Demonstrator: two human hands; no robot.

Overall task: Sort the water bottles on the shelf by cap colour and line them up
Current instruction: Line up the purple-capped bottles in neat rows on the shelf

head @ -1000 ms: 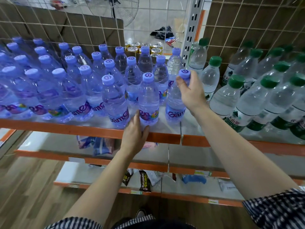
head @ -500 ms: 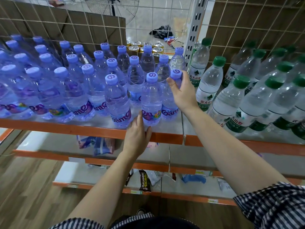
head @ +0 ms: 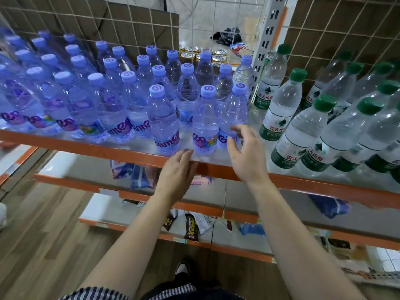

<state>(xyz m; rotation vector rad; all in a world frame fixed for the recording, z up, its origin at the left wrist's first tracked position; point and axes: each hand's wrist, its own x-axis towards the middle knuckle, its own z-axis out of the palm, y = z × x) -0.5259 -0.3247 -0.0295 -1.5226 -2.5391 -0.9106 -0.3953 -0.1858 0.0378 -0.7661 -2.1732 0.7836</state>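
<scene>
Purple-capped bottles [head: 108, 105] fill the shelf's [head: 104, 150] left side and green-capped bottles [head: 281, 118] its right (a white upright [head: 263, 50] stands between them). The left hand [head: 176, 172] rests on the front edge, fingers straight and together. The right hand [head: 246, 154] hovers beside the rightmost front purple-capped bottle, fingers apart, holding nothing.

A shop: orange-edged shelves [head: 108, 151] stocked with rows of water bottles [head: 162, 118]; snack packets [head: 191, 229] below; wire grid [head: 337, 36] behind.
</scene>
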